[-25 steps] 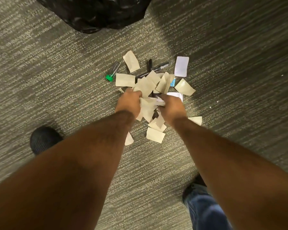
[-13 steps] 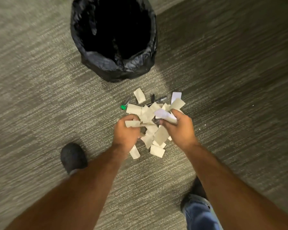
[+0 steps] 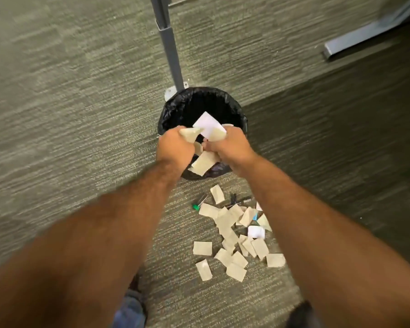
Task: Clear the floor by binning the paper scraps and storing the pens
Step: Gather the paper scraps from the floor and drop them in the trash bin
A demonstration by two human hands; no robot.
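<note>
A round bin (image 3: 173, 110) lined with a black bag stands on the carpet. My left hand (image 3: 174, 144) and my right hand (image 3: 231, 147) are side by side over its near rim, each closed on tan and white paper scraps (image 3: 207, 125). One tan scrap (image 3: 202, 163) hangs between the hands. On the floor below lies a pile of several tan paper scraps (image 3: 232, 235). A green-capped pen (image 3: 199, 202) and dark pens (image 3: 234, 201) lie at the pile's far edge, partly under paper.
A grey metal desk leg (image 3: 169, 43) stands just behind the bin. A grey desk foot (image 3: 365, 34) lies at the upper right. My jeans and shoes (image 3: 130, 306) show at the bottom edge. Grey carpet surrounds everything.
Both hands have lifted from the floor pile with handfuls of scraps and moved up over the bin. The view has tilted forward, bringing the desk leg into sight.
</note>
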